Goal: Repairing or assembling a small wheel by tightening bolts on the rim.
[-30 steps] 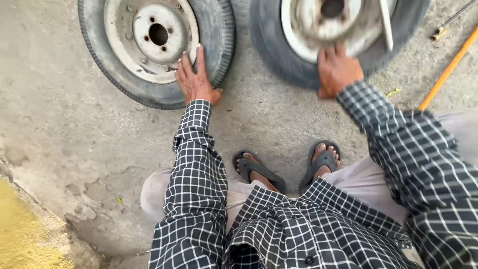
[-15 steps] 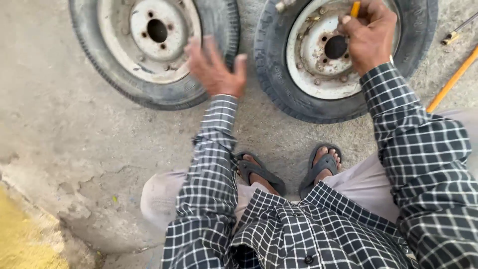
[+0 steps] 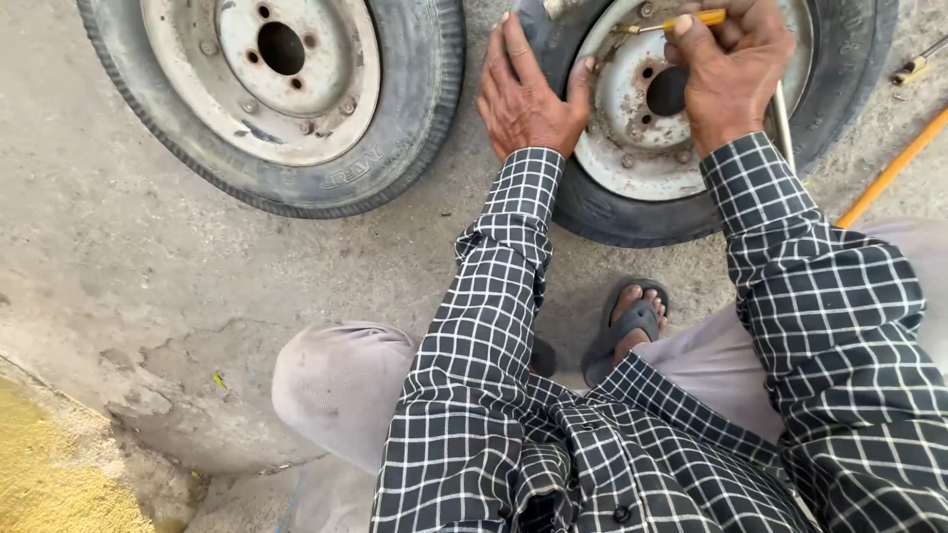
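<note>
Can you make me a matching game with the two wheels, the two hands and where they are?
Things:
1. left hand
2. right hand
3. left wheel
4. sandal

Places or states:
A. lies flat with no hand on it
B. holds a yellow-handled tool
C. on a foot, below the right wheel
D. rests flat on the right wheel's tyre edge

Pairs: 1-D, 2-B, 3-A, 4-C

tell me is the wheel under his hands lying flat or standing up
Lying flat. The right wheel rests on the concrete ground, rim face up, with the left hand pressed on its tyre.
</note>
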